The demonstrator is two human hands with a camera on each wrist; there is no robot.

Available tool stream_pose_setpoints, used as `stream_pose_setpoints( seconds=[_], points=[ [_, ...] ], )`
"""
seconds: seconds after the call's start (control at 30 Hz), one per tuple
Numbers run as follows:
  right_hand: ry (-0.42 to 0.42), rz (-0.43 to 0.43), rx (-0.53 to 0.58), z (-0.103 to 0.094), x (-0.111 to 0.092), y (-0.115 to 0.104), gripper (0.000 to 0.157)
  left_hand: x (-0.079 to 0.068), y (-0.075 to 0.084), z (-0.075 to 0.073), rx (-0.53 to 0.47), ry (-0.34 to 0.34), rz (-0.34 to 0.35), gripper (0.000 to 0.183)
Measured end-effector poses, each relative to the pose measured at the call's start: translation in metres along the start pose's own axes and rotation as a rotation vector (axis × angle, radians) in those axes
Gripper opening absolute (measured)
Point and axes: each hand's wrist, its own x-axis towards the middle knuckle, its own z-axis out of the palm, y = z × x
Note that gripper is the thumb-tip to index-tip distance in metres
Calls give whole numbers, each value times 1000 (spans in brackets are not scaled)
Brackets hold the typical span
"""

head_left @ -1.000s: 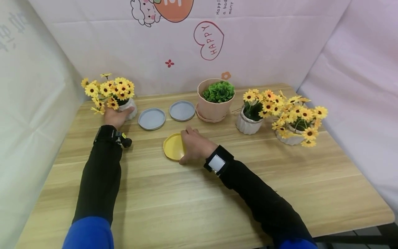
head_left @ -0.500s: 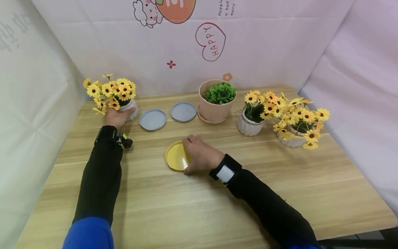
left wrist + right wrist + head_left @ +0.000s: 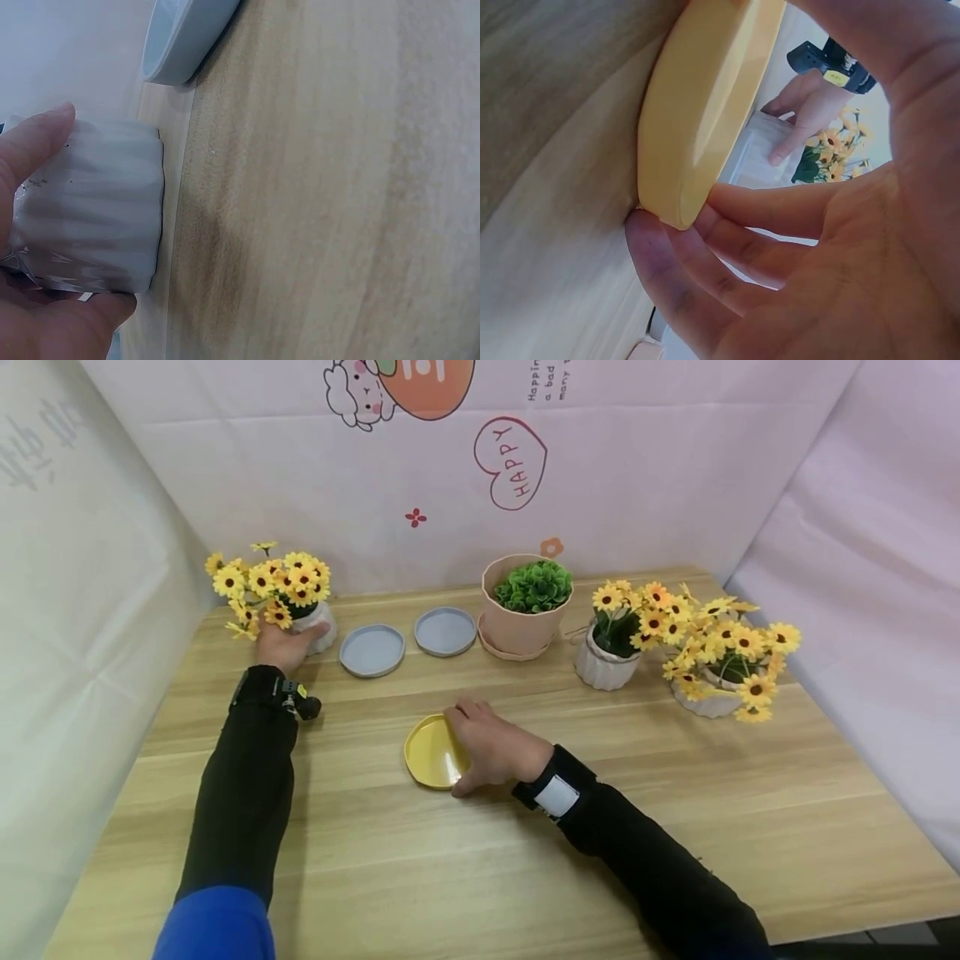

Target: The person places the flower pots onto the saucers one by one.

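At the back left, my left hand (image 3: 283,648) holds a white ribbed flowerpot (image 3: 324,628) of yellow artificial daisies (image 3: 298,578). In the left wrist view, thumb and fingers lie on either side of the pot (image 3: 97,206), whose base stands on the table. Near the middle, my right hand (image 3: 501,748) grips the right edge of a yellow plant saucer (image 3: 431,753). The right wrist view has the fingertips at the rim of this saucer (image 3: 676,120), which is low at the tabletop; whether it touches the wood fully I cannot tell.
Two grey-blue saucers (image 3: 372,652) lie between the left pot and a pink pot (image 3: 519,628) with a green plant, itself on a pink saucer (image 3: 491,649). Farther right stand two more white daisy pots (image 3: 606,664). Cloth walls (image 3: 420,468) close the table's back and sides.
My right hand has drawn the yellow saucer toward me and slightly right. The left hand stays on its flowerpot. The head view has shifted a little.
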Motion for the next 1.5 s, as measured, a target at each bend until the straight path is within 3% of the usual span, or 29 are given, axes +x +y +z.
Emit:
stream_pose_setpoints(
  seconds=[0.43, 0.73, 1.1, 1.5],
  points=[
    [-6, -1, 5, 0, 0, 1, 105, -4, -3, -4, 6, -23, 17, 111],
    [-13, 1, 9, 1, 0, 2, 106, -12, -6, -11, 78, -52, 63, 109],
    [-13, -10, 18, 0, -1, 1, 106, -24, -11, -19, 34, -114, 92, 104],
    [-14, -13, 30, 0, 0, 2, 103, -44, -7, -22, 20, -132, 141, 98]
  ],
)
